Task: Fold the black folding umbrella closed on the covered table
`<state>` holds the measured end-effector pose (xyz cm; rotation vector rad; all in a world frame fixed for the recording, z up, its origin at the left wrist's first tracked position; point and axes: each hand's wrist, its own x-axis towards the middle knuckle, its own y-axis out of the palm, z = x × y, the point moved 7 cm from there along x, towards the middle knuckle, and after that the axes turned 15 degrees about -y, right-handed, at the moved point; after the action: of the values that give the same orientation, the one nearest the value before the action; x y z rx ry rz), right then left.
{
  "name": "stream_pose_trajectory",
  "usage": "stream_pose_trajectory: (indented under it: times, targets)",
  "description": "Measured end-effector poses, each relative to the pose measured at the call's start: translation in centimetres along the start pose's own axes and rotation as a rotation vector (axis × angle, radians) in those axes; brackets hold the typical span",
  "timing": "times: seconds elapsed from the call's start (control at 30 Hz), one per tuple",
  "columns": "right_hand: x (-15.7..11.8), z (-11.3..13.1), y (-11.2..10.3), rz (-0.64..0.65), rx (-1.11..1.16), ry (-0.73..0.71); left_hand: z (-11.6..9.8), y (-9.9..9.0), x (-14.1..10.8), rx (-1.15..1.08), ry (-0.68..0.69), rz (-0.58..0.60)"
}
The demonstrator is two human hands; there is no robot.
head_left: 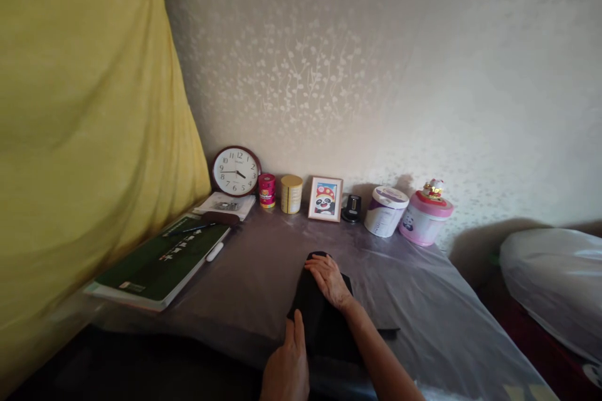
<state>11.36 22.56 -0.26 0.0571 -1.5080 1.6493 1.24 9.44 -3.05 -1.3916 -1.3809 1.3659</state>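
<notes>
A black piece of cloth [324, 332], folded into a long shape, lies on the table in front of me. What kind of garment or fabric it is, I cannot tell. My right hand [329, 279] rests flat on its far part, fingers stretched toward the left. At the cloth's left edge is my left hand [288, 360], with its fingers extended and their tips touching the fabric. A thin dark strip [389, 333] sticks out to the right beyond my right forearm, which covers some of the cloth.
Along the wall stand a clock [236, 171], a pink can [266, 191], a yellow tin [291, 194], a panda picture frame [325, 199], a small black object [352, 208] and two tubs [386, 213]. A green book [160, 257] lies left on the plastic-covered table [254, 276], beside a yellow curtain [94, 106].
</notes>
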Motion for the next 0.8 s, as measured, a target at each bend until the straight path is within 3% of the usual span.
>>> stream_pose_trajectory:
  times: [0.07,0.2,0.37,0.47,0.6,0.67,0.8]
  targets:
    - [0.9,-1.7,0.3,0.003,0.018,0.058,0.0,-0.3,0.0,-0.023,-0.016,0.034]
    - [1.0,-5.3,-0.5,-0.049,0.031,0.348,-0.1,-1.0,-0.3,-0.045,-0.034,0.076]
    - [-3.9,-7.2,-4.3,-0.182,-0.055,0.651,0.2,-0.9,-0.4,-0.061,-0.034,0.08]
    - [-8.0,-6.8,-5.8,-0.194,-0.036,0.776,0.3,-0.9,-0.5,-0.09,-0.008,0.046]
    - [-11.5,-5.4,-5.4,-0.208,0.178,0.943,0.4,-1.0,-0.6,-0.107,-0.008,0.032]
    - [-12.0,-4.5,-4.8,-0.206,0.239,0.982,0.4,-1.1,-0.5,-0.108,-0.012,0.027]
    - [-10.7,-2.8,-4.4,-0.166,0.119,0.882,0.4,-1.0,-0.4,-0.126,-0.005,-0.023]
